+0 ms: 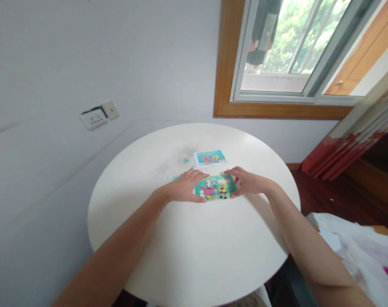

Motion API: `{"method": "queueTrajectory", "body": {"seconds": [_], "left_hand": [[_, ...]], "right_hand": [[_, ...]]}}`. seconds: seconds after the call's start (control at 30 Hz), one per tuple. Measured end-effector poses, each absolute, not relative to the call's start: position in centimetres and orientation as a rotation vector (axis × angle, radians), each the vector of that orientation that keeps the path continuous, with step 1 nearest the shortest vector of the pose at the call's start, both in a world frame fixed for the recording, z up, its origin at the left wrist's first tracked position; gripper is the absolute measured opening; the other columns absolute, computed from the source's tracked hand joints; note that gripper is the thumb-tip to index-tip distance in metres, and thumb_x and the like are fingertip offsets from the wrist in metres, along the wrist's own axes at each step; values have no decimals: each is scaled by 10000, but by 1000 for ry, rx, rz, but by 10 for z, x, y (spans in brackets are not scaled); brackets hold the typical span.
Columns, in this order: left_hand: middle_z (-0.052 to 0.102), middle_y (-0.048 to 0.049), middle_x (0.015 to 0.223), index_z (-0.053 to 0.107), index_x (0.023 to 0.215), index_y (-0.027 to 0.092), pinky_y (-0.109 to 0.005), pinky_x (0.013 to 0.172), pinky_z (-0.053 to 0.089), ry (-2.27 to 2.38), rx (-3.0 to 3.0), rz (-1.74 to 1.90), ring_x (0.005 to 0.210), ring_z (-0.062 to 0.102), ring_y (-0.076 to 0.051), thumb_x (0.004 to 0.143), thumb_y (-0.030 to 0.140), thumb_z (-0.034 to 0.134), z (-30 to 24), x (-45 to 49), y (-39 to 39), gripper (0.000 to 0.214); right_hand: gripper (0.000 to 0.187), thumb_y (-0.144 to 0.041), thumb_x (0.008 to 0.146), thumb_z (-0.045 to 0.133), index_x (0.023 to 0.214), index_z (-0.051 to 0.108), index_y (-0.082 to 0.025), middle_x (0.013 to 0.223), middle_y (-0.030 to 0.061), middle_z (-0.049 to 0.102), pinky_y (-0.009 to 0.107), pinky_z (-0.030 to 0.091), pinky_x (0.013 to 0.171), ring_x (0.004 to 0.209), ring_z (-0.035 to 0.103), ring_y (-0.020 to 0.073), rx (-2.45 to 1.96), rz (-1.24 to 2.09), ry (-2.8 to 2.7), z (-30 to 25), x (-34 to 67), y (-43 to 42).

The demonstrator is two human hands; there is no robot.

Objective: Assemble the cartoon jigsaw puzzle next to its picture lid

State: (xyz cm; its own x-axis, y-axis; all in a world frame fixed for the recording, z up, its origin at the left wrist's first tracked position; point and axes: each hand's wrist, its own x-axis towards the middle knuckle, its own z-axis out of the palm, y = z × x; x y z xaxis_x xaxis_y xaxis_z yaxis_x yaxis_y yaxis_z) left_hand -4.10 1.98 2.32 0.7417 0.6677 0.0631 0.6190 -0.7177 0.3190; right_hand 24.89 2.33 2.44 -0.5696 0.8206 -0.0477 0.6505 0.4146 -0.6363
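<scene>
A small cartoon jigsaw puzzle (216, 187) with a teal background lies flat near the middle of the round white table (194, 251). My left hand (188, 186) rests against its left edge, fingers curved around the side. On the opposite side, my right hand (246, 181) presses the right edge, fingers bent along it. Both hands frame the puzzle between them. Behind it lies a card or box (210, 157) showing the same picture. A few loose teal pieces (186, 160) sit to the left of that card.
A white wall with a socket plate (97, 116) stands behind the table. A wood-framed window (286, 85) is at upper right, a striped curtain (357, 145) beside it. White cloth (357, 251) lies at lower right by the table's edge.
</scene>
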Motion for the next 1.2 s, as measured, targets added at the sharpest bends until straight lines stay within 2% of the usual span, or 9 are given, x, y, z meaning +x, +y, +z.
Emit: {"method": "queueTrajectory", "body": {"seconds": [0.17,0.27,0.37,0.57,0.77,1.0,1.2], "left_hand": [[487,-117,1307,419,1348,195,-404,1075,277,1027,2645,257,1229,398,-289,727,593,641,24,-40,21,770],[492,-118,1321,444,1337,185,-401,1079,275,1100,2660,393,1232,404,-269,850,535,519,26,-50,31,605],[551,-99,1240,524,1267,195,-393,1047,318,1282,2655,590,1175,450,-247,913,417,422,27,-70,44,430],[616,-68,1074,656,1099,231,-398,983,379,1518,2621,579,1037,534,-235,837,282,456,25,-99,60,333],[662,-65,1004,708,941,226,-382,973,392,1579,2585,402,1010,568,-240,783,315,495,26,-109,62,279],[679,-71,1010,691,974,199,-325,850,484,1515,2392,294,938,624,-233,727,379,539,32,-127,60,341],[665,-71,1040,670,1005,191,-298,827,502,1506,2343,241,930,631,-228,698,408,566,33,-126,56,390]], "right_hand": [[861,-350,602,806,1375,438,-261,1249,103,453,356,526,855,876,608,164,-1247,916,-2434,25,252,24],[807,-400,665,762,1387,425,-270,1230,99,467,337,526,842,871,603,159,-1256,878,-2451,26,256,27],[660,-420,742,696,1340,484,-237,1203,112,488,337,525,832,861,600,162,-1322,766,-2373,25,259,32],[460,-292,796,650,1240,568,-204,1131,121,543,359,529,805,791,594,152,-1337,643,-2287,15,254,44],[412,-201,805,605,1214,580,-164,1090,113,558,345,514,811,774,581,139,-1292,574,-2265,14,249,45],[369,-162,805,577,1174,604,-169,1078,101,566,324,507,803,774,584,129,-1270,567,-2238,16,245,45],[348,-131,802,566,1144,620,-162,1064,95,575,303,493,794,781,579,129,-1256,572,-2246,13,234,44]]}}
